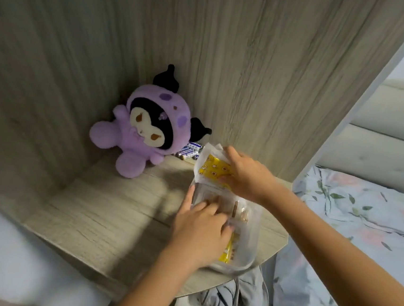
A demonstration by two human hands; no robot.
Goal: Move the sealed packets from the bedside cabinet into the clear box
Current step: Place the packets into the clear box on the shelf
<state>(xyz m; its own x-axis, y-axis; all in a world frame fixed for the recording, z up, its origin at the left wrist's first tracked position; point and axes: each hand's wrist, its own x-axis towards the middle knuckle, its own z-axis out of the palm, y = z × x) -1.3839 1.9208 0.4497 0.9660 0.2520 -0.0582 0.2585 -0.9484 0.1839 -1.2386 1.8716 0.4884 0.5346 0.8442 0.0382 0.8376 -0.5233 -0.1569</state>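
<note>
On the cabinet point(121, 209), near its right edge, stands the clear box point(247, 233). It already holds some packets, one yellow point(228, 251) at the near end and some pale ones with brown contents point(239, 212) in the middle.

The left hand point(201, 229) lies over the near-left part of the box. Its fingers point(209, 203) are stretched forward and a little apart, and they press flat on the packets inside. I cannot tell if the thumb holds anything.

The right hand point(245, 175) is at the far end of the box. It holds a yellow packet point(213, 170) with white sealed edges, tilted up over the far rim of the box. The fingers are bent around the right side of this packet, with the thumb on top.

Behind the box, in the corner of the wooden panels, sits a purple plush toy point(143, 132). Some batteries point(191, 150) lie between the toy and the packet. To the right is a bed point(352, 216) with a flowered cover. Below the cabinet edge is grey cloth point(236, 301).
</note>
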